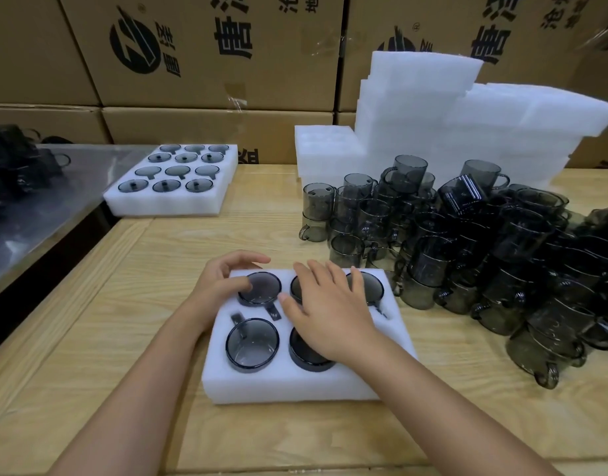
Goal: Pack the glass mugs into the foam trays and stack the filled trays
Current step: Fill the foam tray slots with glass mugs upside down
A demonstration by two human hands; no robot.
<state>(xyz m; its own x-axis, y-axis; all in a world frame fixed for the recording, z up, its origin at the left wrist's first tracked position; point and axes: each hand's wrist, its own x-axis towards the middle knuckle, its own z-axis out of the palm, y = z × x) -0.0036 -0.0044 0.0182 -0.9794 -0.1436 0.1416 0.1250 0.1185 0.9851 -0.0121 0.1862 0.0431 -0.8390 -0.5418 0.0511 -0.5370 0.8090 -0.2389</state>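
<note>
Foam tray (pixel 295 383), near table edge: smoky grey glass mugs (pixel 253 343) seated mouth-up in round pockets, handles in slots. Right hand (pixel 330 314) laid flat, fingers spread, over the middle mugs. Left hand (pixel 223 286) loosely curved at the back-left corner, thumb on a mug. Loose mugs (pixel 467 252) heaped to the right.

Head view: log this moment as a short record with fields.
near foam tray: on the wooden table; five mugs show in its pockets, near-right pocket hidden
left hand: open, thumb on the far-left mug
right hand: open, flat over the tray's middle
far tray: filled, at the table's far left
loose mugs: piled on the right
empty foam trays: stacked behind the pile
</note>
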